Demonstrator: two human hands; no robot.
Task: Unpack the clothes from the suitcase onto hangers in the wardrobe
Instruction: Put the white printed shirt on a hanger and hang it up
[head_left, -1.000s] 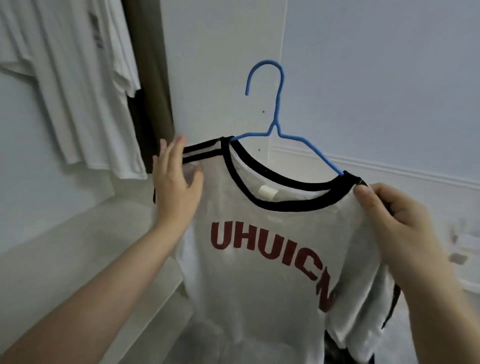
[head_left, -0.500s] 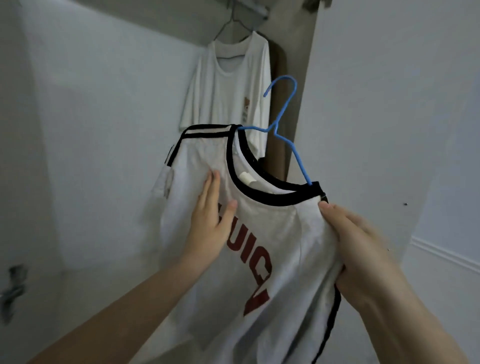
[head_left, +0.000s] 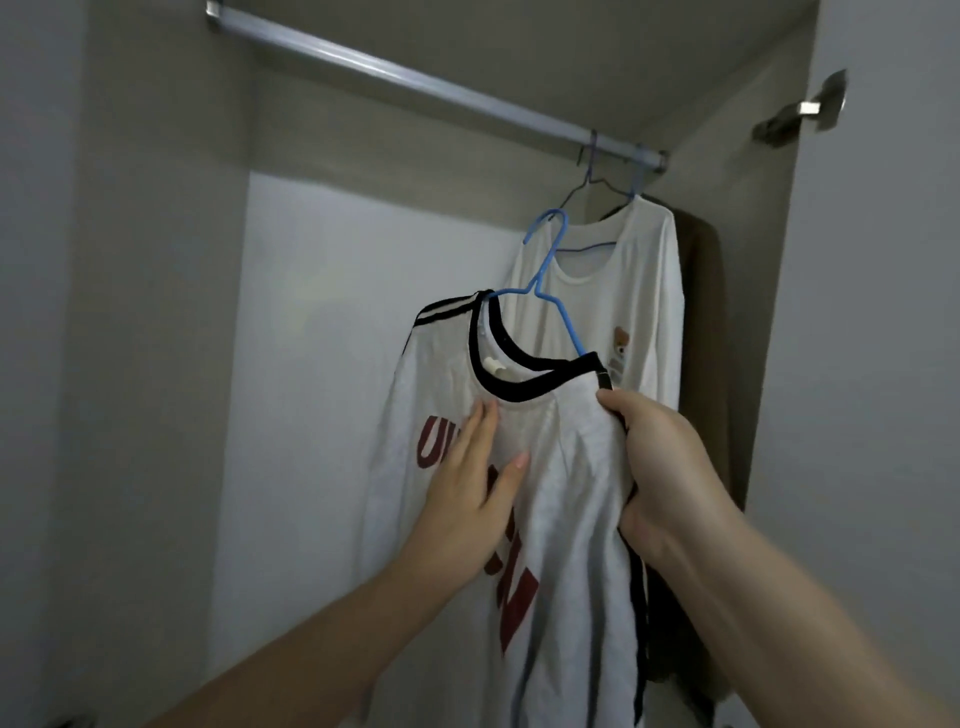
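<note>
A white T-shirt (head_left: 561, 519) with black collar trim and red lettering hangs on a blue hanger (head_left: 550, 291), held up inside the wardrobe. My right hand (head_left: 660, 467) grips the shirt's right shoulder with the hanger's end inside the cloth. My left hand (head_left: 467, 493) lies flat with straight fingers on the shirt's chest. The hanger's hook sits well below the metal rail (head_left: 415, 80) and is not on it. The suitcase is out of view.
On the rail's right end hang a white long-sleeved shirt (head_left: 634, 291) with a small bear print and a brown garment (head_left: 701, 338) behind it. The wardrobe's right side panel (head_left: 769, 312) and a door hinge (head_left: 800, 114) are close by.
My view has tilted up and the rail has come into sight. Both hands have carried the shirt on its hanger up and into the wardrobe. My left hand slid from the shoulder down to the chest.
</note>
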